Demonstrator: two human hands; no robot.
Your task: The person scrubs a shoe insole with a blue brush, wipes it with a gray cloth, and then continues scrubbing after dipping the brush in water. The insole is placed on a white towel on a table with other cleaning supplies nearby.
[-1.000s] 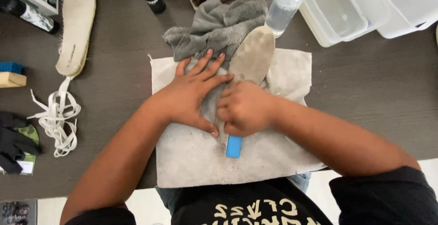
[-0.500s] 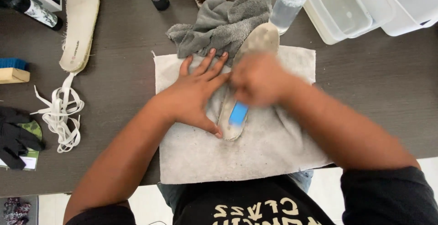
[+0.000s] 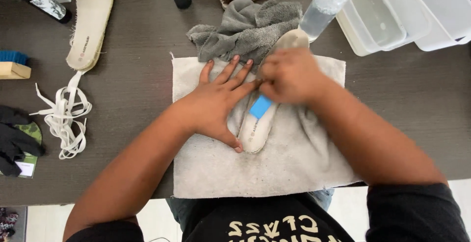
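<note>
**Insole on the pale towel, under both our hands**

Dark grey counter [image 3: 132, 75] carries all the things, and in the middle of it a pale, speckled towel [image 3: 274, 168] lies flat in front of us. On this towel rests the insole [image 3: 255, 131], long and narrow, off-white, with a rounded heel end pointing toward us and its toe end [image 3: 293, 38] reaching the crumpled grey cloth [image 3: 250, 31] at the far edge. Its surface looks a little grey and worn, and small dark marks are printed near the heel.

Our left hand [image 3: 218, 99] lies flat with the fingers spread, an open grip, pressing on the towel and against the left side of the insole. Our right hand [image 3: 289, 77] is blurred; its grip is closed around a small brush, of which only the blue handle end [image 3: 260, 107] shows, lying on the insole.

A second insole [image 3: 91, 23] and loose white laces [image 3: 64, 119] lie to the left. A clear bottle [image 3: 324, 6] and white plastic tubs [image 3: 392, 16] stand to the right.
</note>
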